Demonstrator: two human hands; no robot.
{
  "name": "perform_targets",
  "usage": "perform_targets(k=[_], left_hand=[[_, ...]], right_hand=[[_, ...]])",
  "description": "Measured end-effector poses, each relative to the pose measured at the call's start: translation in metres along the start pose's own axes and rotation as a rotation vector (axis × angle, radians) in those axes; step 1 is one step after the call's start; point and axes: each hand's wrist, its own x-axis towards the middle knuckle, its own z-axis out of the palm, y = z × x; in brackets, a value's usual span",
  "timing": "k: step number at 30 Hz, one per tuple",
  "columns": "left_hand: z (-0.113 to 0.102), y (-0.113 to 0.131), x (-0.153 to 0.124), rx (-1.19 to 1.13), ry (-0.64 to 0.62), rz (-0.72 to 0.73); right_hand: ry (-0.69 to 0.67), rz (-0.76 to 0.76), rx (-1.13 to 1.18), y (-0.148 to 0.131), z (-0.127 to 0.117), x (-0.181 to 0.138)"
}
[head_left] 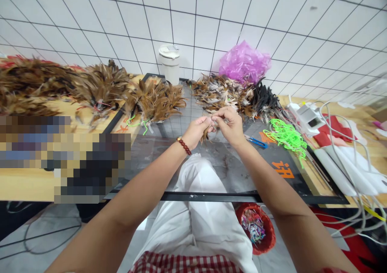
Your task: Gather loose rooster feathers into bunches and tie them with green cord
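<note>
My left hand [197, 131], with a beaded bracelet [184, 146] at its wrist, is closed on a small brown feather [205, 135] that sticks out below the fingers. Thumb and fingers of my right hand [229, 124] are pinched together right beside it, touching the same spot. What sits between those right fingertips is too small to make out. Both hands are held above the dark glassy board [238, 172]. Just right of my right hand lie blue thread snips [256, 142]. Behind the hands spreads a pile of brown and white feathers [216, 93].
Brown feather bundles [159, 97] lie left, near a white lidded cup [171, 63]. A purple plastic bag [244, 63] and black feathers [264, 97] are at the back. Bright green cord [287, 138], a white device [310, 117] and cables are right. A red bin [266, 246] stands below.
</note>
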Motion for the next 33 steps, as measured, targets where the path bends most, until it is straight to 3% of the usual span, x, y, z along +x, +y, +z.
perform_targets(k=[3,6,10,14,15,19,24,30,33], left_hand=[[-0.001,0.001,0.0,0.023,0.022,-0.012],[-0.003,0.0,0.001,0.047,0.039,-0.02],[-0.001,0.0,0.001,0.014,0.04,-0.028],[0.002,0.003,0.0,-0.107,0.072,-0.06],[0.001,0.004,0.0,-0.154,0.106,-0.061],[-0.004,0.01,0.003,-0.33,0.253,-0.008],[-0.01,0.013,0.008,-0.417,0.262,0.02],[-0.016,0.009,0.012,-0.351,0.441,0.072],[-0.022,0.005,0.014,-0.354,0.522,0.032]], right_hand=[[0.055,0.228,0.157,0.008,0.004,-0.001],[-0.004,0.392,0.33,0.01,0.005,-0.001],[-0.143,0.396,0.471,0.003,0.003,0.0],[-0.003,0.458,0.425,0.009,0.0,0.002],[-0.03,0.503,0.387,0.012,-0.001,0.003],[-0.351,0.671,0.312,0.017,0.001,-0.001],[-0.529,0.729,0.394,0.005,0.01,-0.007],[-0.189,0.676,0.352,0.003,0.009,-0.001],[-0.117,0.674,0.361,0.006,0.006,0.001]])
